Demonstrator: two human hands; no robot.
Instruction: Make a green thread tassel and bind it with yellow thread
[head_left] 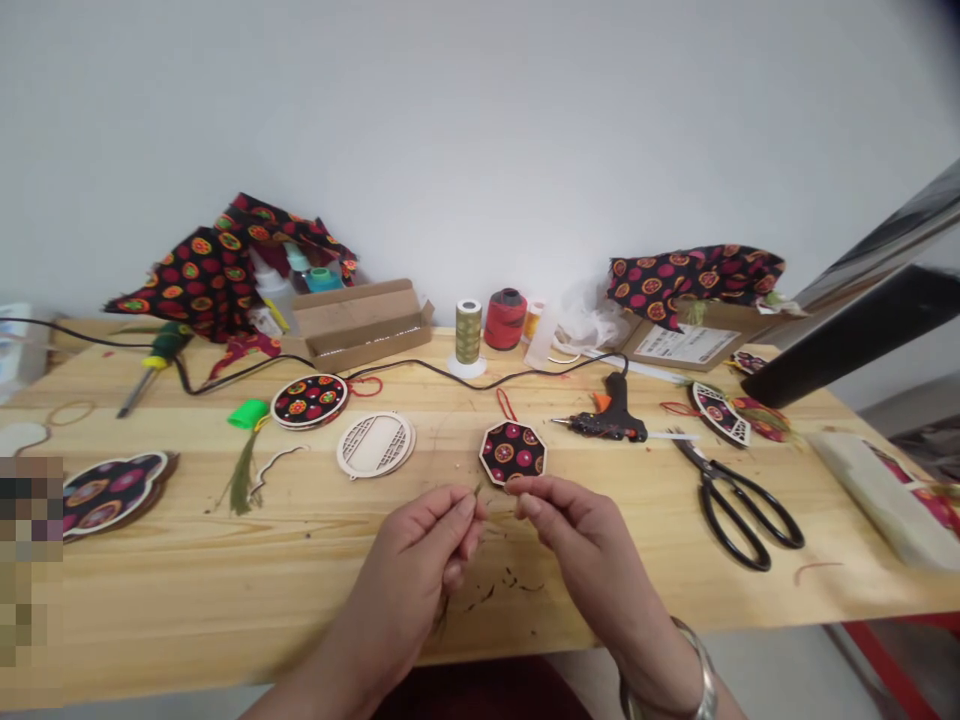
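We are pinching a small tuft of green threads point(478, 490) between the thumb and forefinger of our left hand point(427, 540), with loose ends hanging below the palm, while our right hand point(576, 525) is bringing its thumb and forefinger close together just beside it; we are not making out whether a strand is lying between those fingertips. The threads are sitting over the near part of the table point(300, 580), in front of the octagonal ornament point(514, 452), and we are judging that they could be slipping or fraying if the pinch is loosening, since so little is poking out. Dark scraps point(510, 580) are lying beneath our hands, so stray fibres could be catching on them. Our right forefinger is overlapping the ornament's lower edge in view, and a careless nudge could be pushing it askew. Farther out, the glue gun point(615, 415) is pointing its nozzle towards the ornament, possibly hot, and a tug on its black cable point(480, 387) could be swinging it, while the scissors point(706, 470) are lying open-handled to the right, where a sleeve or wrist could be snagging them
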